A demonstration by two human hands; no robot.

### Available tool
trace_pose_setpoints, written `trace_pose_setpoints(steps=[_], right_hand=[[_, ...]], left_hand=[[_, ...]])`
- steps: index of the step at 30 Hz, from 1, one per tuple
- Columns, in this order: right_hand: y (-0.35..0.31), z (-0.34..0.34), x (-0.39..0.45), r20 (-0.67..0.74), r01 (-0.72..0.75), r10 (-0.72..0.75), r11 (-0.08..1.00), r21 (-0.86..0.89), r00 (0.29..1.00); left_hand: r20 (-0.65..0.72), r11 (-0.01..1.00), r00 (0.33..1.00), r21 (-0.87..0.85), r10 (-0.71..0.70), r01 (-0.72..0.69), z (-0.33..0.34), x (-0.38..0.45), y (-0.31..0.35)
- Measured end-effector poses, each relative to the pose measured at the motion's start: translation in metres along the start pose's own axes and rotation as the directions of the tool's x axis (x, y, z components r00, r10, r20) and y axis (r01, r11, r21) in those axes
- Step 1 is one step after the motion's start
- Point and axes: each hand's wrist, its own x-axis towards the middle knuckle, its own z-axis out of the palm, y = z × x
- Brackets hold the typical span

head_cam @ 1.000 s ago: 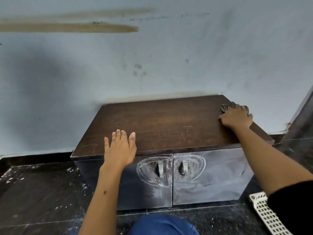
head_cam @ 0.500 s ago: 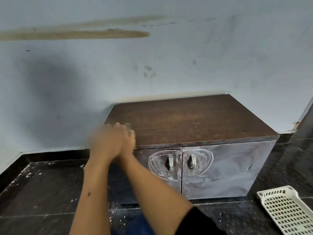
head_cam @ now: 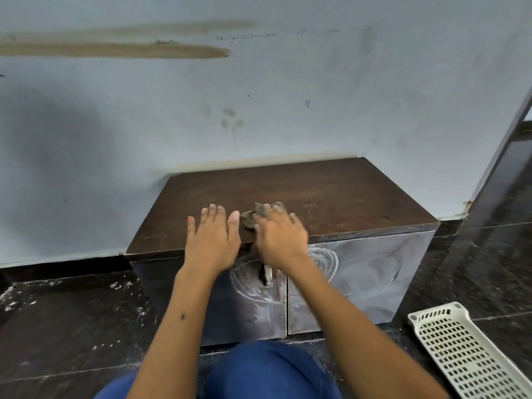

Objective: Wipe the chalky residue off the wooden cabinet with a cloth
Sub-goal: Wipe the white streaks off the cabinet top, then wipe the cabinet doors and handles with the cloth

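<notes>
A low dark wooden cabinet (head_cam: 331,191) stands on the floor against a pale wall. Its two front doors (head_cam: 371,272) are smeared with white chalky swirls around the metal handles. My right hand (head_cam: 279,237) presses a crumpled olive-grey cloth (head_cam: 253,216) onto the front middle of the cabinet top. My left hand (head_cam: 213,240) lies flat, fingers spread, on the top's front edge just left of the cloth. A few faint chalk marks (head_cam: 309,208) show on the top to the right of my hands.
A cream perforated plastic tray (head_cam: 460,349) lies on the dark tiled floor at the lower right. White flecks dot the floor (head_cam: 57,298) to the left. A dark door frame (head_cam: 501,156) rises at the right. My blue-clad knees (head_cam: 259,370) are at the bottom.
My right hand swept the cloth from the top's far right corner over to the left edge and has come back to the middle. My left hand stays on the front edge.
</notes>
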Motion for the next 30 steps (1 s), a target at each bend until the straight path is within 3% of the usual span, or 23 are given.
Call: trace_pose_setpoints(steps=[7, 11, 14, 16, 19, 22, 24, 26, 30], right_hand=[[0.125, -0.067, -0.007, 0.027, -0.338, 0.344, 0.932, -0.132, 0.939], [0.133, -0.088, 0.000, 0.142, -0.561, 0.579, 0.814, -0.149, 0.803], [0.105, -0.083, 0.008, 0.136, -0.591, 0.625, 0.775, -0.221, 0.769], [0.079, -0.069, 0.011, 0.094, -0.516, 0.548, 0.823, -0.237, 0.831], [0.033, -0.036, 0.012, 0.057, -0.249, 0.264, 0.949, -0.195, 0.963], [0.009, -0.008, -0.001, -0.005, 0.001, -0.001, 0.995, -0.102, 1.000], [0.018, -0.001, -0.015, -0.150, 0.158, -0.172, 0.982, -0.105, 0.974], [0.043, -0.001, -0.030, -0.324, 0.259, -0.294, 0.955, -0.146, 0.899], [0.114, -0.008, -0.045, -0.488, 0.216, -0.282, 0.958, -0.188, 0.826]], left_hand=[[0.121, 0.994, 0.990, 0.083, 0.066, -0.077, 0.016, -0.012, 0.015], [0.198, 0.991, 0.978, 0.106, 0.060, -0.082, 0.028, -0.021, 0.015], [0.197, 0.987, 0.979, 0.135, 0.060, -0.088, 0.036, -0.022, 0.013], [0.185, 0.989, 0.981, 0.124, 0.057, -0.081, 0.038, -0.022, 0.012], [0.120, 0.988, 0.991, 0.131, 0.066, -0.082, 0.042, -0.023, 0.011], [0.076, 0.981, 0.993, 0.170, 0.086, -0.098, 0.046, -0.025, 0.010], [0.079, 0.974, 0.991, 0.193, 0.105, -0.118, 0.045, -0.025, 0.007], [0.087, 0.966, 0.988, 0.215, 0.130, -0.146, 0.044, -0.025, 0.003], [0.098, 0.952, 0.978, 0.229, 0.184, -0.202, 0.041, -0.025, -0.004]])
